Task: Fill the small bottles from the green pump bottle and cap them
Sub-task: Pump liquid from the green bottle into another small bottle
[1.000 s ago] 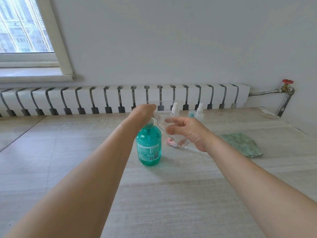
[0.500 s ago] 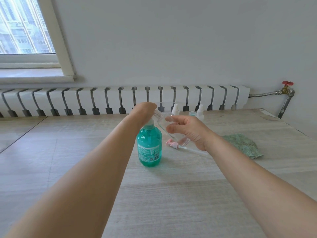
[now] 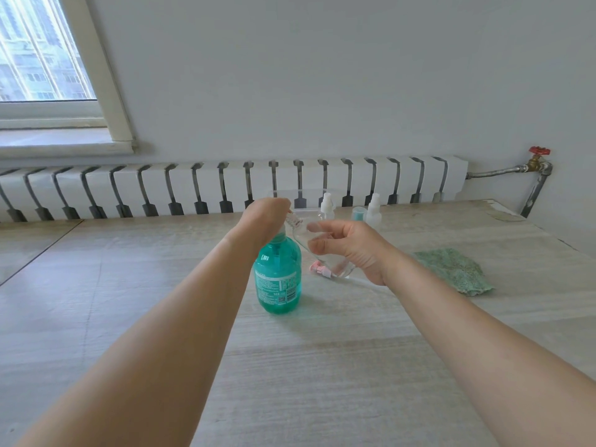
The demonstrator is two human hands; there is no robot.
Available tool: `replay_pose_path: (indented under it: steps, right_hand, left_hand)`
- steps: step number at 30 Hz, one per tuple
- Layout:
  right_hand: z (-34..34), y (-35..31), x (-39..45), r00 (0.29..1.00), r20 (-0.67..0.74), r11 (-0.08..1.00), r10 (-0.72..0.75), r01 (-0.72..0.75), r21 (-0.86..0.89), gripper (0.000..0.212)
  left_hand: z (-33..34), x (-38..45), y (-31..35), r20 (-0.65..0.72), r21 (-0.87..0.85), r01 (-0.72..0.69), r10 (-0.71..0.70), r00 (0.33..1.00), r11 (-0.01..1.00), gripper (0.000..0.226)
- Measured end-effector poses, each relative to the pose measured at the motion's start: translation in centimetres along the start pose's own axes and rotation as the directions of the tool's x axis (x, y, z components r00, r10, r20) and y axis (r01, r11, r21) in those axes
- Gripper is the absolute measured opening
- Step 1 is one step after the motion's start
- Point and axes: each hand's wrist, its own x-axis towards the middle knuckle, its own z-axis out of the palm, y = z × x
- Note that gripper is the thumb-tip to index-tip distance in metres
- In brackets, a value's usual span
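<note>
On the far left, the worktop (image 3: pixel 96 285) has lots of bare room, and a thin seam line runs across its left corner. Its back edge meets the white radiator (image 3: pixel 225 185). The left hand (image 3: pixel 264 217) sits on top of the one green pump bottle (image 3: pixel 278 279); it hides the pump head, so I cannot tell how its fingers lie. The bottle stands upright near the middle. Just beside it, the right hand (image 3: pixel 348 250) holds one clear small bottle (image 3: pixel 322 250), tilted, its mouth up by the pump; fingers and thumb curl round it. One pink pump cap (image 3: pixel 319 270) with a long white tube lies under that hand. Behind stand two white spray bottles (image 3: pixel 327 206) and one small teal-topped bottle (image 3: pixel 358 215). One green cloth (image 3: pixel 454 271) lies to the right, with bare room before the right edge.
</note>
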Motion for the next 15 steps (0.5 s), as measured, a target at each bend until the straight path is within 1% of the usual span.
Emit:
replay_pose_path:
  steps: [3,5,8,9,12,15]
  right_hand:
    - [0.2,0.1,-0.1,1.0,-0.006,1.0,0.01,-0.01,0.015,0.046]
    - [0.2,0.1,-0.1,1.0,-0.011,1.0,0.008,-0.008,0.012,0.044]
    - [0.2,-0.2,-0.2,1.0,-0.025,0.999,0.002,-0.002,0.032,0.044]
    - [0.1,-0.3,-0.2,1.0,-0.029,0.999,0.001,0.0,0.038,0.045]
    - [0.1,-0.6,-0.2,1.0,-0.03,1.0,-0.009,0.009,0.024,0.046]
    - [0.2,-0.7,-0.1,0.999,-0.029,1.0,-0.017,0.018,0.007,0.047]
  left_hand:
    - [-0.3,0.1,0.4,0.044,0.018,-0.089,0.088,0.995,0.996,0.016]
    - [-0.3,0.0,0.6,0.044,0.017,-0.116,0.115,0.992,0.993,0.012]
    - [-0.8,-0.1,0.6,0.046,-0.042,-0.148,0.15,0.988,0.988,0.026]
    - [-1.0,-0.2,0.7,0.048,-0.062,-0.162,0.165,0.985,0.985,0.024]
    - [-1.2,-0.8,1.0,0.065,-0.066,-0.165,0.169,0.983,0.984,0.013]
    - [-1.4,-1.0,1.2,0.079,-0.03,-0.156,0.158,0.984,0.987,0.015]
